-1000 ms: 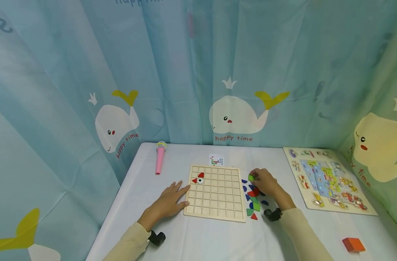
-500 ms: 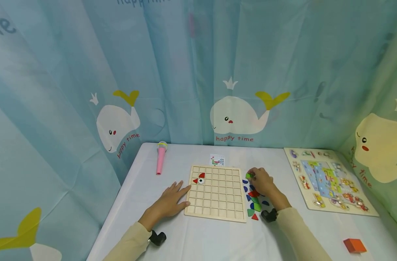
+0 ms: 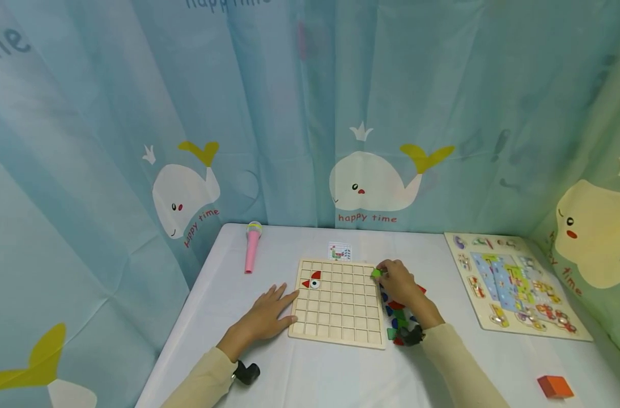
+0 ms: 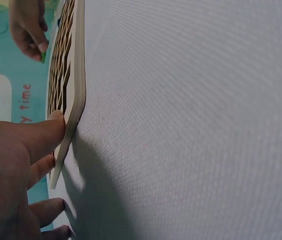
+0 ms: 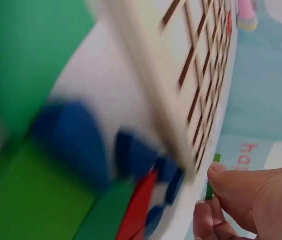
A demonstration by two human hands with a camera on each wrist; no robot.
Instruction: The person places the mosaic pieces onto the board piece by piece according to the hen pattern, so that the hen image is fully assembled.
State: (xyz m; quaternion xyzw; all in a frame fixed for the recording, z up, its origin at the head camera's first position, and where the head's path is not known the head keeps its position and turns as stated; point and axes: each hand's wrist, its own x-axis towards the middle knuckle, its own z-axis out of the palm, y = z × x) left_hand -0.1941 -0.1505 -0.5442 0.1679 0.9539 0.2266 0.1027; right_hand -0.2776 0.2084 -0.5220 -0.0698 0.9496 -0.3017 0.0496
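My right hand (image 3: pixel 399 281) pinches a small green tile (image 3: pixel 376 273) between thumb and fingers, above the upper right edge of the wooden grid board (image 3: pixel 340 303). In the right wrist view the green tile (image 5: pixel 210 187) is seen edge-on. My left hand (image 3: pixel 263 313) is spread flat, its thumb (image 4: pixel 51 131) and fingertips touching the board's left edge. Two red pieces and a white tile with a black dot (image 3: pixel 315 284) sit in the board's upper left cells. Blue, green and red pieces (image 3: pixel 398 305) lie right of the board, partly hidden by my right arm.
Behind the board lies a small pattern card (image 3: pixel 339 251). A pink toy microphone (image 3: pixel 251 249) is at the back left. On the right are a picture puzzle board (image 3: pixel 514 286) and an orange block (image 3: pixel 555 387). A whale-print curtain (image 3: pixel 289 113) hangs behind the table.
With the green tile in its fingers, my right hand has moved left from over the loose pieces to the board's right edge. My left hand has stayed in place.
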